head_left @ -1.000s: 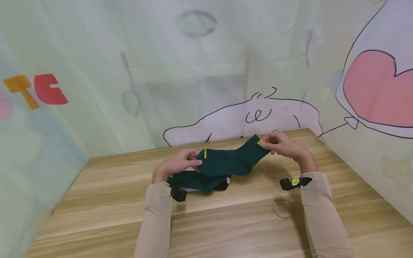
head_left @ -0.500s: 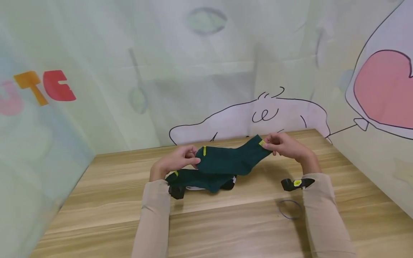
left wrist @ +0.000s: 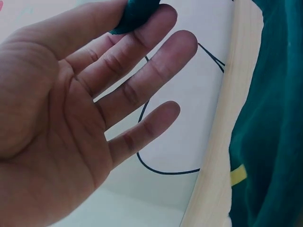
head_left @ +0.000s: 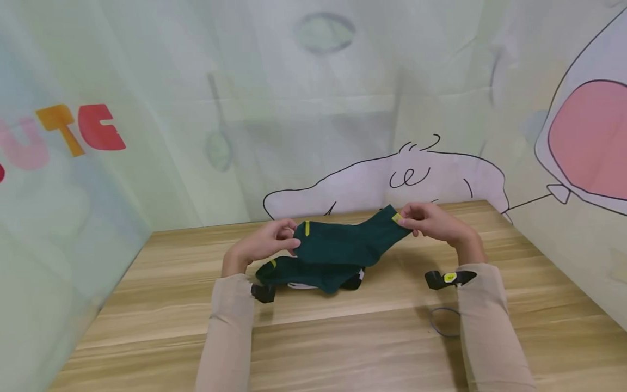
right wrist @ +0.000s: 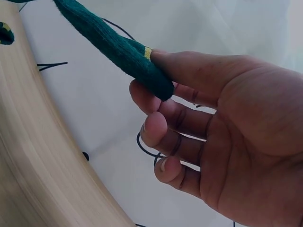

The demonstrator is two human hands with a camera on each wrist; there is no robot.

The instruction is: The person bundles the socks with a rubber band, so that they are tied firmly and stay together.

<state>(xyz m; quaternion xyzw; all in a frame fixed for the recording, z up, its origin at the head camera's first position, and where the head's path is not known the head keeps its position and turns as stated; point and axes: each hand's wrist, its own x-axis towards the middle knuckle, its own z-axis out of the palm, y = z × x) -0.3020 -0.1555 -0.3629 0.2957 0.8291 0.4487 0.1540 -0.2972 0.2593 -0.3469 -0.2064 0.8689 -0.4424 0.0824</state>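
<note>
A dark green sock [head_left: 338, 243] with yellow marks is stretched between both hands above the table. My left hand [head_left: 269, 239] pinches its toe end between thumb and fingers; in the left wrist view a bit of green knit [left wrist: 137, 15] shows at the fingertips, the other fingers spread apart. My right hand [head_left: 433, 222] pinches the cuff corner by a yellow tab [right wrist: 147, 53], with the remaining fingers loosely bent below. Beneath the held sock, a second green sock [head_left: 289, 270] with a yellow stripe lies on the table, partly covered in the head view.
Under the lower sock, a black and white piece of fabric [head_left: 351, 281] peeks out. A thin blue ring [head_left: 444, 322] lies by the right forearm on the wooden table [head_left: 343, 348]. A printed cloth backdrop [head_left: 274, 120] rises behind the table's far edge.
The head view has turned slightly left, so the backdrop and table shift rightward. Both hands keep their pinch on the held sock, which comes slightly leftward relative to the sock beneath.
</note>
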